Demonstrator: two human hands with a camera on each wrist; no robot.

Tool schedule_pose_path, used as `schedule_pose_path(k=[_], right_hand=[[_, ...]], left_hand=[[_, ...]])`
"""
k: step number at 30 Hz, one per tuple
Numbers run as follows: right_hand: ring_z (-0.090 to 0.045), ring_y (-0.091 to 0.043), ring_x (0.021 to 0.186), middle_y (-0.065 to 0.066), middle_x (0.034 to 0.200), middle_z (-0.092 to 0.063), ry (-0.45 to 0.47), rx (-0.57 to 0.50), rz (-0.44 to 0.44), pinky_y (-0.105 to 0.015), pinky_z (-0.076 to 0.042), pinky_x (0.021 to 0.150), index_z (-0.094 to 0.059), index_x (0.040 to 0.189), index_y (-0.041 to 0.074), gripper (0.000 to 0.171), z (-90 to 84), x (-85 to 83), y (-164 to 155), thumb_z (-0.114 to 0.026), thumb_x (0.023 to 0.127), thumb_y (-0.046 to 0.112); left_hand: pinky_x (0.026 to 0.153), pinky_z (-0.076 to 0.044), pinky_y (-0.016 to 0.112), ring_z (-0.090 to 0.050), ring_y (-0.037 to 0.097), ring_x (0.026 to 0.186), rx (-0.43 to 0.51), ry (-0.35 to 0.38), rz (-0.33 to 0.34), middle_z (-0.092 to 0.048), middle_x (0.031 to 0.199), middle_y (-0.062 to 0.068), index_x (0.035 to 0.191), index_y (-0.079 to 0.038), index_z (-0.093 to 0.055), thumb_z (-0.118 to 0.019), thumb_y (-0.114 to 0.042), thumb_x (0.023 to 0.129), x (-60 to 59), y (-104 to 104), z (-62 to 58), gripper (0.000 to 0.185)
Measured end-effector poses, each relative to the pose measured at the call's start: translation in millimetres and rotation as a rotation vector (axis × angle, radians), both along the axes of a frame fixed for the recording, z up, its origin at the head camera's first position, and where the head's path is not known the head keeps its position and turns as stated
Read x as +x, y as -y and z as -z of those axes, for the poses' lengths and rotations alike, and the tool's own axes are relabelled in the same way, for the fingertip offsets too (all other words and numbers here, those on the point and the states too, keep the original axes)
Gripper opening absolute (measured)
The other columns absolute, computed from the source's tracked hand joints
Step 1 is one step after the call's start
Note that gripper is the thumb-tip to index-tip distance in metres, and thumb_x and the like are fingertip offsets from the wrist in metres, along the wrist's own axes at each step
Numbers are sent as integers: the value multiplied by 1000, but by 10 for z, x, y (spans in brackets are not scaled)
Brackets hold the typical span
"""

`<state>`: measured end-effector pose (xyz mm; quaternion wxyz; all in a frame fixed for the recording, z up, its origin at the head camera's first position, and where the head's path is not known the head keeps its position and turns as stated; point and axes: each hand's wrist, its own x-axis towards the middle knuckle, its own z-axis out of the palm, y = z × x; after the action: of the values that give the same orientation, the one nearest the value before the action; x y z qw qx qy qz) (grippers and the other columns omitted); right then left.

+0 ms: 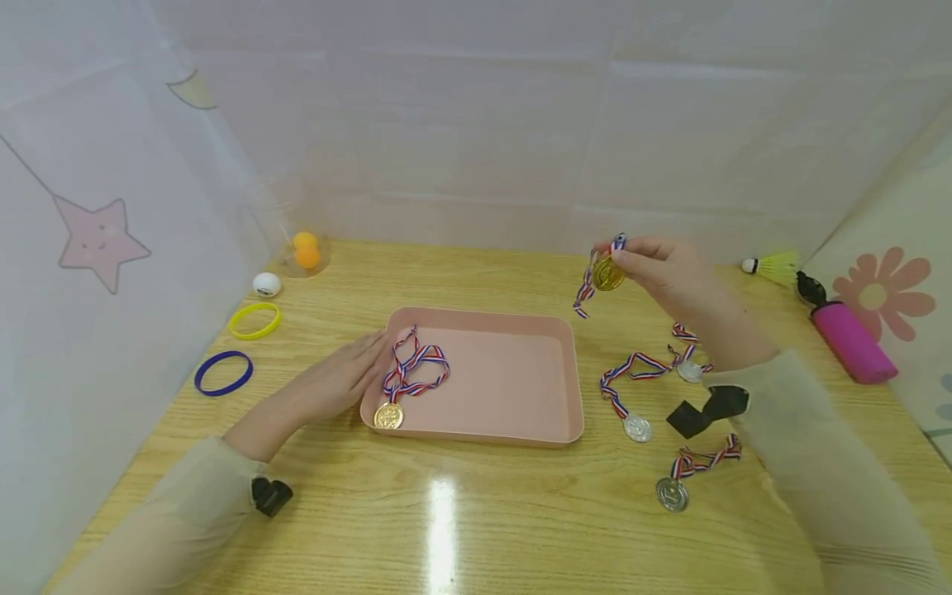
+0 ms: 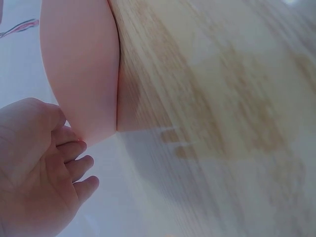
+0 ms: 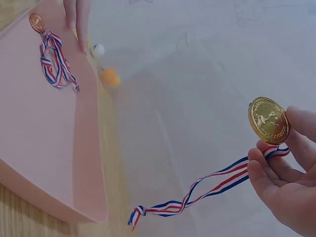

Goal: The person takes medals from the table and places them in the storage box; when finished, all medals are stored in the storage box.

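My right hand pinches a gold medal in the air to the right of the pink tray. Its striped ribbon hangs loose below the hand. Another gold medal lies in the tray's left part with its ribbon bunched beside it. My left hand rests flat on the table, fingers straight, touching the tray's left rim. Three silver medals lie on the table under my right forearm.
A yellow wristband and a blue wristband lie at the far left. A white ball and orange balls sit in the back left corner. A pink pump and a yellow shuttlecock lie at the right. White walls enclose the table.
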<state>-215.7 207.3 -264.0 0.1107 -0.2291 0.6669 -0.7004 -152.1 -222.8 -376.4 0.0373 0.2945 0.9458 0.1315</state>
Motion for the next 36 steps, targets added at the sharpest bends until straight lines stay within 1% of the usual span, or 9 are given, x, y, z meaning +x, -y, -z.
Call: schedule_pose_path(k=[5, 8, 13, 17, 21, 24, 31, 33, 36], right_hand=[[-40, -23, 123, -5, 117, -61, -3, 147, -48, -41, -20, 108, -69, 91, 5, 16, 23, 61, 294, -56, 93, 15], [-40, -24, 124, -6, 118, -60, 15, 195, -68, -42, -21, 107, -67, 96, 0, 19, 52, 91, 471, -57, 93, 16], [-45, -21, 121, -12, 122, -58, 53, 219, -106, -38, -28, 105, -64, 101, -8, 23, 134, 98, 782, -58, 92, 13], [-47, -18, 119, -11, 120, -59, 64, 227, -130, -35, -31, 103, -65, 99, -5, 19, 210, 79, 1049, -60, 90, 11], [-49, -15, 117, -9, 117, -61, 49, 222, -154, -33, -36, 100, -66, 89, -1, 13, 302, 50, 1279, -62, 89, 11], [-50, -15, 115, -8, 115, -62, 33, 219, -166, -32, -40, 96, -65, 86, 0, 12, 371, 34, 1422, -63, 88, 11], [-56, -17, 106, -8, 112, -63, 105, 200, -146, -32, -48, 88, -65, 96, -3, 16, 441, 39, 1653, -63, 88, 11], [-57, -16, 103, -9, 112, -63, 98, 231, -142, -30, -50, 83, -65, 97, -2, 17, 465, 40, 1703, -64, 88, 13], [-57, -14, 102, -6, 109, -64, 86, 313, -139, -28, -49, 83, -67, 97, 1, 19, 550, 48, 1771, -65, 88, 17]], left_hand=[[107, -20, 50, -22, 39, 132, 0, -1, 6, -25, 144, 25, 141, 8, -26, -37, -13, 100, 5, -3, -16, 47], [106, -20, 51, -23, 40, 132, 8, -1, 15, -25, 144, 26, 141, 8, -25, -36, -13, 100, -2, -11, -18, 47], [106, -20, 50, -23, 40, 131, 10, -3, 16, -26, 144, 26, 141, 8, -25, -36, -13, 100, -11, -10, -15, 47], [106, -21, 51, -24, 40, 131, 6, -16, 18, -27, 143, 27, 140, 9, -27, -38, -11, 99, -4, -6, -22, 47], [106, -22, 51, -24, 41, 130, 7, -18, 17, -27, 143, 28, 139, 10, -29, -39, -10, 99, 4, -15, -38, 46], [106, -22, 51, -24, 41, 130, 6, -14, 11, -27, 143, 27, 138, 10, -30, -39, -11, 98, 7, -23, -46, 46], [106, -22, 51, -24, 41, 130, -3, -9, 7, -26, 143, 27, 139, 9, -29, -38, -12, 99, 3, -17, -41, 47], [106, -21, 51, -24, 41, 131, -2, -3, 3, -26, 143, 27, 140, 9, -28, -38, -11, 99, 10, -23, -50, 47], [106, -21, 50, -23, 41, 131, 2, 5, 2, -25, 144, 26, 140, 8, -27, -37, -12, 99, 11, -25, -54, 47]])
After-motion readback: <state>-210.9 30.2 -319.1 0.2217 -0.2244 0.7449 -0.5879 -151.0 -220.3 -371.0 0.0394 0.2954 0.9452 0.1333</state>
